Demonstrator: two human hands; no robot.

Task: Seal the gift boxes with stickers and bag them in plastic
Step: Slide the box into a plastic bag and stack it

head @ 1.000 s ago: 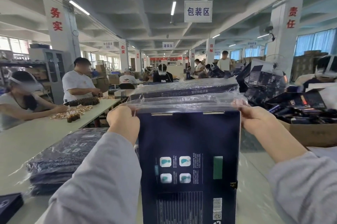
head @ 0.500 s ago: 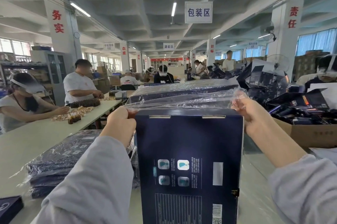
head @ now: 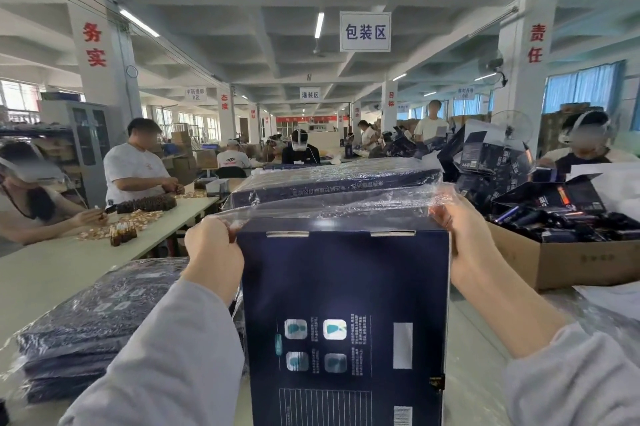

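A dark navy gift box [head: 346, 304] stands upright right in front of me, its printed back panel facing me. A clear plastic bag [head: 332, 209] covers it, its open mouth sticking up above the box's top edge. My left hand [head: 211, 252] pinches the bag's mouth at the top left corner of the box. At the top right corner, my right hand [head: 464, 238] grips the bag's other edge and lies along the box's side.
A stack of bagged navy boxes [head: 86, 332] lies at the left. Another bagged box [head: 332, 181] lies just behind. A cardboard carton [head: 571, 259] of dark items stands at the right. Several people work at the long table [head: 52, 273] on the left.
The bag's mouth has been drawn a little higher and its loose flap now sticks up above the box top. Both hands stay at the top corners; the view has tilted up slightly.
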